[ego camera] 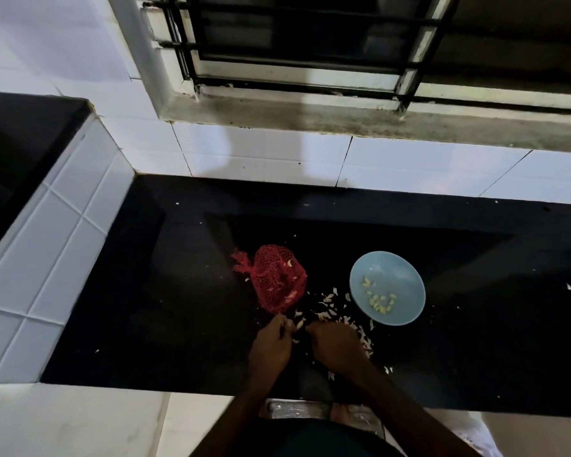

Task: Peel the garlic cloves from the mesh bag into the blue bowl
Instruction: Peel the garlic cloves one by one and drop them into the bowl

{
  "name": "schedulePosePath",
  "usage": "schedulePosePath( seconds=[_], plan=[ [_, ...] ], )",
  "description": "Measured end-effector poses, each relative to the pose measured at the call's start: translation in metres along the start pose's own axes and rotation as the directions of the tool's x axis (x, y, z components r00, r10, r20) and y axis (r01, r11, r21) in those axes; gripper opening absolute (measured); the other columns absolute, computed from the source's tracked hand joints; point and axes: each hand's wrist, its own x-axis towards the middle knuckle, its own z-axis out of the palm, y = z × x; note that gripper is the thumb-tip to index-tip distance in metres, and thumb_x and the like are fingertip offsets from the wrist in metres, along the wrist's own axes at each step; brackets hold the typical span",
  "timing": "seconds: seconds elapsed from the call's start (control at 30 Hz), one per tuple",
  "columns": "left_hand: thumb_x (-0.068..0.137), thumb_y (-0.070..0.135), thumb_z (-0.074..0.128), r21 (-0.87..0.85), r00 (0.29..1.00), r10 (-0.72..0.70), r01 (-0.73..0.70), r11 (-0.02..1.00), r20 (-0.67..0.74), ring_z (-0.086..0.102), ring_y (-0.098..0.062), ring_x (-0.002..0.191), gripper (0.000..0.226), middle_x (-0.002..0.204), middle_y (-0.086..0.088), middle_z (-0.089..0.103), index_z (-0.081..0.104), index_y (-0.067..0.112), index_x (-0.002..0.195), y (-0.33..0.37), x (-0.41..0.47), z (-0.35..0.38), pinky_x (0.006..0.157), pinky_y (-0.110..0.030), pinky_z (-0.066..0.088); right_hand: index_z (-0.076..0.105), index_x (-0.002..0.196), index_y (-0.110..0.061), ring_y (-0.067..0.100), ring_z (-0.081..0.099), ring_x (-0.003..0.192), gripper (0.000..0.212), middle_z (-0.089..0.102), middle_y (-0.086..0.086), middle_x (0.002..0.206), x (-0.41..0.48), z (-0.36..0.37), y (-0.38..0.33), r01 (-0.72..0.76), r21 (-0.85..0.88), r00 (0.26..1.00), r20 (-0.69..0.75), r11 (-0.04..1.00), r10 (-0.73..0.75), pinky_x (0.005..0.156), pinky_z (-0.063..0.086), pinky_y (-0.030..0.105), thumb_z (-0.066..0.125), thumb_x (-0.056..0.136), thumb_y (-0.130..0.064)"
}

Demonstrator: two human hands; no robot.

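Observation:
A red mesh bag (276, 281) with garlic inside lies on the black counter. To its right stands the blue bowl (397, 278), holding several peeled yellow cloves (379, 300). My left hand (271, 346) is just below the bag, its fingers curled and pinching a small pale garlic clove (299, 323) at the fingertips. My right hand (338, 346) sits close beside it, fingers curled toward the same clove; what it holds is hidden.
White garlic skins (335, 308) are scattered on the black counter (178, 308) between bag, bowl and hands. A white tiled wall rises at the left and back, with a barred window (310, 44) above. The counter's front edge runs just below my wrists.

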Motion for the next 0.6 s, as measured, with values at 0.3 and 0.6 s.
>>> schedulePosePath(
  seconds=[0.3, 0.6],
  plan=[
    [0.103, 0.026, 0.050, 0.031, 0.998, 0.049, -0.050, 0.998, 0.031, 0.066, -0.019, 0.084, 0.017, 0.088, 0.003, 0.071, 0.061, 0.019, 0.092, -0.005, 0.013, -0.007, 0.078, -0.038, 0.051, 0.062, 0.113, -0.022, 0.033, 0.071, 0.091, 0.026, 0.072, 0.006, 0.099, 0.004, -0.008, -0.011, -0.026, -0.071, 0.999, -0.029, 0.997, 0.024, 0.069, 0.053, 0.040, 0.045, 0.095, -0.030],
    [0.103, 0.026, 0.050, 0.038, 0.997, 0.053, -0.056, 0.998, 0.061, 0.066, -0.017, 0.084, 0.017, 0.089, 0.006, 0.069, 0.059, 0.025, 0.089, -0.010, 0.018, -0.012, 0.079, -0.038, 0.053, 0.059, 0.117, -0.017, 0.030, 0.072, 0.088, 0.023, 0.068, 0.006, 0.104, 0.002, -0.012, -0.030, -0.060, -0.236, 0.996, 0.054, 0.970, 0.075, 0.065, 0.050, 0.036, 0.053, 0.097, -0.027]
  ],
)
